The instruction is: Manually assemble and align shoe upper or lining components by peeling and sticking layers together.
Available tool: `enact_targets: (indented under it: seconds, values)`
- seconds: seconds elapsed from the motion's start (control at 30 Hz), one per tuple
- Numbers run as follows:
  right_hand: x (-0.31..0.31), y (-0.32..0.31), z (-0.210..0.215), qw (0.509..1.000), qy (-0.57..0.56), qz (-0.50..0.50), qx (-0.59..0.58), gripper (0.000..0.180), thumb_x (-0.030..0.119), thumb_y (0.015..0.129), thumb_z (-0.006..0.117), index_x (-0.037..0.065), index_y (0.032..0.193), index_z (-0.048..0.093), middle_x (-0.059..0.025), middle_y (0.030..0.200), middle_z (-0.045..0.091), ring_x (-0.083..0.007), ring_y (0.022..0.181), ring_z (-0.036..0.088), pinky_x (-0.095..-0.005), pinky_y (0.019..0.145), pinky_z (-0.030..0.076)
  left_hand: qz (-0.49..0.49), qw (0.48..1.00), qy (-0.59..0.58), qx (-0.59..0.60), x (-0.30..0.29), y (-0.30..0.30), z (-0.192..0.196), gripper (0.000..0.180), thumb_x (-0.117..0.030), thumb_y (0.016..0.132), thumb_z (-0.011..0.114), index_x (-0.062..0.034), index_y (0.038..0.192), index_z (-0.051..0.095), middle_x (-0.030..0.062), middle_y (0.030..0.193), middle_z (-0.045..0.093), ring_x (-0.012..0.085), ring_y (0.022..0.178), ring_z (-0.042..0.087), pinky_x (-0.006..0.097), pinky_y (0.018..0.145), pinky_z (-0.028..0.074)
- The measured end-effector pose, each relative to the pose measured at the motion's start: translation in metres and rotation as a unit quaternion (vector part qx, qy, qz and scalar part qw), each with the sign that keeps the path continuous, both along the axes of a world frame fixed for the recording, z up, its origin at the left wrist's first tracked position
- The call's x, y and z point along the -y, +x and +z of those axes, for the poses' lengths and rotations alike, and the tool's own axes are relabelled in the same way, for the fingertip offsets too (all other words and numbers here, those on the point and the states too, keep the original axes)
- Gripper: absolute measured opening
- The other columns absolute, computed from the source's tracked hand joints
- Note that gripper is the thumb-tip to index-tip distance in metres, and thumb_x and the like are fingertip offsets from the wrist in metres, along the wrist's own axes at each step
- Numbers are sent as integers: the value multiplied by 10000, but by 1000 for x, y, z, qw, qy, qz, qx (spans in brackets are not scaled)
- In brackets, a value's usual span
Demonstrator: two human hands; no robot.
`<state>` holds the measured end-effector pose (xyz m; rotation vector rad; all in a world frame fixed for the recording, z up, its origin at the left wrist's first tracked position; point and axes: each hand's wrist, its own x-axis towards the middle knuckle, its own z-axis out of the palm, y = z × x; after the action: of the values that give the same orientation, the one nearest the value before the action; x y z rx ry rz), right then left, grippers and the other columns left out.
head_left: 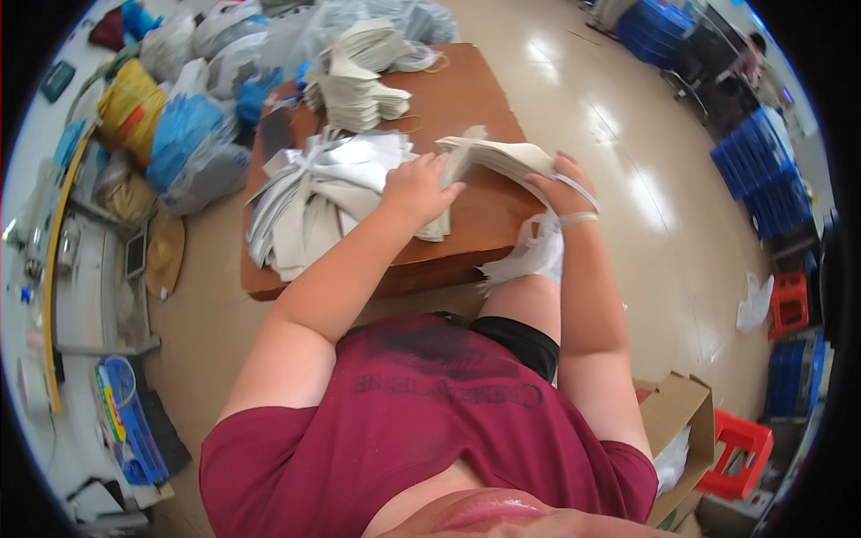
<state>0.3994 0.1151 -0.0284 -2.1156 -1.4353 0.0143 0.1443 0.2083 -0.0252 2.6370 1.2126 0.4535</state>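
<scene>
Squaring a bundle of grey cut pieces on a low wooden table [466,99].

Right hand [558,186] closes around a small bundle [502,158] at the table's right edge; a band circles that wrist. Left hand [414,189] lies flat, fingers spread, on the big fanned pile [314,202] beside it. Judged best: pin the pile, tap the bundle's edges flush, keep the grip near its end. Count: one table, one bundle held, one fanned pile, roughly two stacks [359,76] at the far end, several stuffed bags [179,134] left.
</scene>
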Motion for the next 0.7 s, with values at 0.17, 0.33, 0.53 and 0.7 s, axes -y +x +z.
enact_targets:
  seconds: [0.17,0.33,0.53,0.7]
  values:
    - [54,-33,6,984,130,119,0,298,189,723,808,13,760,571,-204,1158,646,-356,979,626,-409,814,513,46,979,78,181,-18,-62,10,391,-358,829,660,-64,1087,690,162,1106,675,342,1013,636,427,891,500]
    - [114,-113,5,950,83,289,-84,244,149,748,786,51,755,563,-175,1149,650,-353,1030,617,-437,880,494,252,964,57,60,-77,-167,-11,347,-289,831,651,-75,1102,680,171,1084,678,361,1013,634,445,888,497]
    - [116,-124,-89,901,105,409,-97,202,146,752,761,61,761,579,-168,1093,656,-377,934,620,-457,804,504,148,987,36,60,-130,-191,-48,534,-243,787,699,-112,1293,584,212,1098,666,384,1014,629,478,892,486]
    - [111,-137,-102,893,147,424,-28,179,143,734,763,64,714,603,-104,903,672,-313,831,631,-421,723,507,76,991,113,10,-126,-195,-39,458,-109,775,658,-112,1231,620,181,1003,656,374,945,609,478,859,483]
